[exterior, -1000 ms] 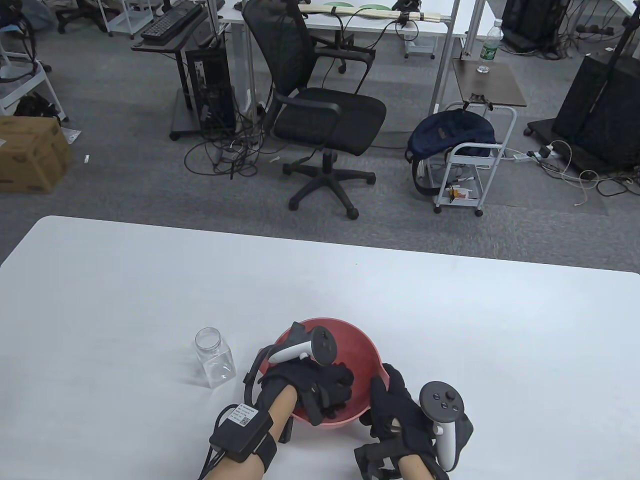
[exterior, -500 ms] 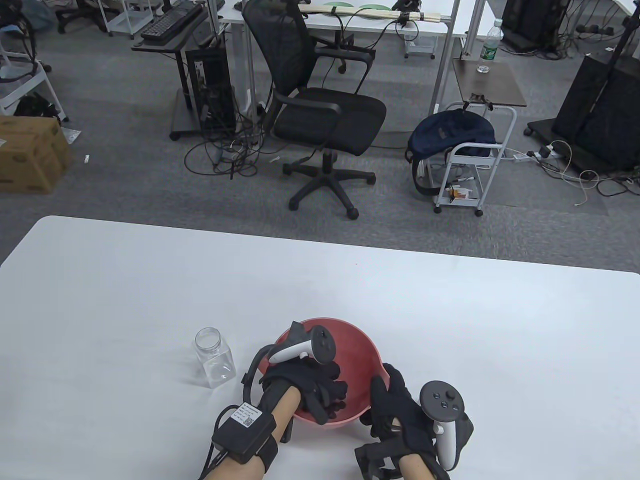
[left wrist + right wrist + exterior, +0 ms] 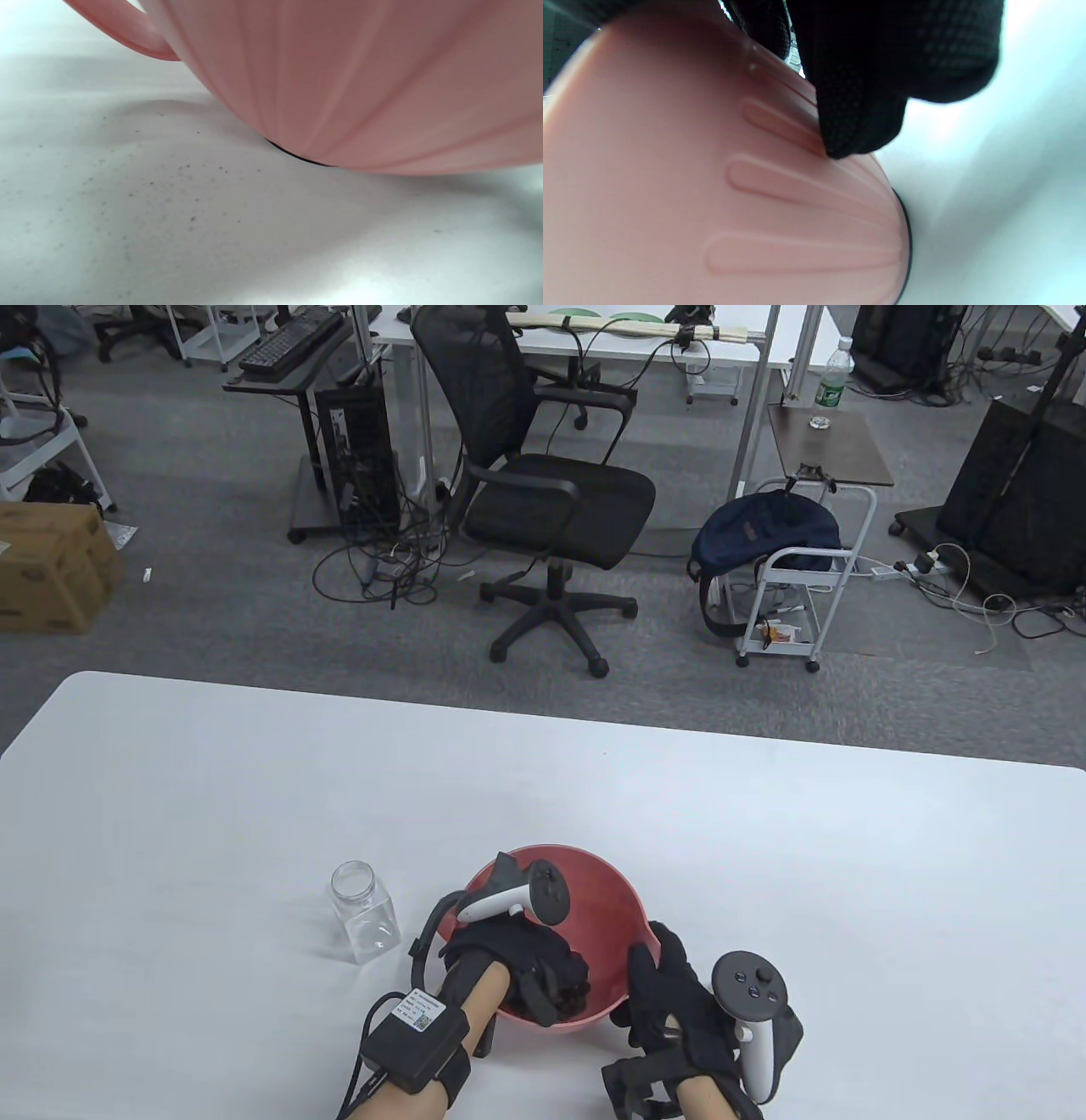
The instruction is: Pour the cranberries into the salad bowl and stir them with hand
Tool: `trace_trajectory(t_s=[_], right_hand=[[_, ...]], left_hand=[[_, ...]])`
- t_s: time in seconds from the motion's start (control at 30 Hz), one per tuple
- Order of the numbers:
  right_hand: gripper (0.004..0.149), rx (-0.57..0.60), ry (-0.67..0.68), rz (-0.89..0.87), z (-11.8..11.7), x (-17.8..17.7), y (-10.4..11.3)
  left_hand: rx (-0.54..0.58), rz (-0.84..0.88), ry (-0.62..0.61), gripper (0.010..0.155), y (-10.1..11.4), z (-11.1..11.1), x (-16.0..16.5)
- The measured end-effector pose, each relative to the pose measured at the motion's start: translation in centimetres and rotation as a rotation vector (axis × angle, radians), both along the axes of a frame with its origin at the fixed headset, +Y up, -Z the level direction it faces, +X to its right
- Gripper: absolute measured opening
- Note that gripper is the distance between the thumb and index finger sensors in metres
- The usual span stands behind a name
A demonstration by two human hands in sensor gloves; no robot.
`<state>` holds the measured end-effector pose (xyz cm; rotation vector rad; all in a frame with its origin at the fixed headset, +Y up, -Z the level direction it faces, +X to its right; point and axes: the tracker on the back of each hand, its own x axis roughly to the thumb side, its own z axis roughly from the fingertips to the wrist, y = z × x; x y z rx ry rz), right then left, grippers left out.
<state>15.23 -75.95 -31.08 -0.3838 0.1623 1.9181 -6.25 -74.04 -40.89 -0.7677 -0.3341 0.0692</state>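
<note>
A pink salad bowl (image 3: 612, 891) stands near the front edge of the white table (image 3: 254, 780). My left hand (image 3: 551, 971) reaches down inside it, its fingers curled into the dark cranberries (image 3: 570, 1006) at the bottom; the fingertips are hidden. From the right, my right hand (image 3: 666, 993) grips the bowl's wall, with the thumb over the rim. In the right wrist view a gloved finger (image 3: 861, 118) presses on the ribbed outside of the bowl (image 3: 670, 190). The left wrist view shows only the bowl's outer wall (image 3: 360, 84) and its base on the table.
An empty clear jar (image 3: 365, 912) without a lid stands upright just left of the bowl, close to my left forearm. Beyond the table's far edge are a black office chair (image 3: 543, 500) and a small white cart (image 3: 789, 585) on the floor.
My left hand's fingers have curled in toward the palm and drawn back toward the near side of the bowl. The right hand, the bowl and the jar have stayed put.
</note>
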Motion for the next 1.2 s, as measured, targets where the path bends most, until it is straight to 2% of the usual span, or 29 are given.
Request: trace_trajectory(t_s=[1.2], right_hand=[[0.064,-0.006,-0.004,-0.007,-0.03,0.06,0.00]], left_hand=[[0.008,0.089,-0.051,0.060,-0.09,-0.29,0.32]])
